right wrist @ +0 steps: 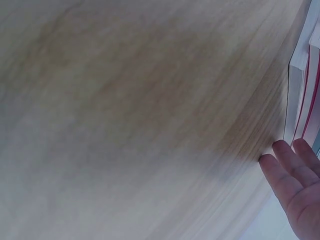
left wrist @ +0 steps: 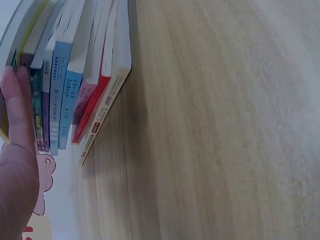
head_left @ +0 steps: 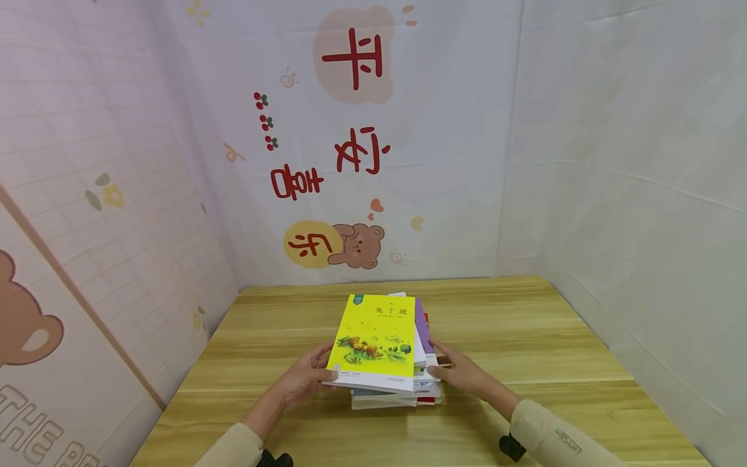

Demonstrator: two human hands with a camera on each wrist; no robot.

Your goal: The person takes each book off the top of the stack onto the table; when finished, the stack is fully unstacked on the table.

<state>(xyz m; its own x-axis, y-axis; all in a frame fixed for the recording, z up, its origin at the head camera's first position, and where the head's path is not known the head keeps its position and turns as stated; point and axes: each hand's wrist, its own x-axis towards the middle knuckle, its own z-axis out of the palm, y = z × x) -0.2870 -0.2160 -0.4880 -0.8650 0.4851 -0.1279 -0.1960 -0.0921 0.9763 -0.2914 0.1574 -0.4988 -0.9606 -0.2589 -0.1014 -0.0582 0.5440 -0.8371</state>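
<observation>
A yellow-covered book with a drawing of rabbits on grass lies at the top of a stack of books, jutting out to the left. My left hand holds its left edge, the thumb over the near corner of the cover. Straight fingers run up beside the top spines in the left wrist view. At the stack's right side is my right hand, its thumb by the near corner. The right wrist view shows its extended fingers at the lower books.
The stack stands on a wood-grain table. Below the yellow book, a purple cover shows on the right. Printed white cloth walls the table's back and sides. Blue, pink and red spines face the left hand, stacked unevenly.
</observation>
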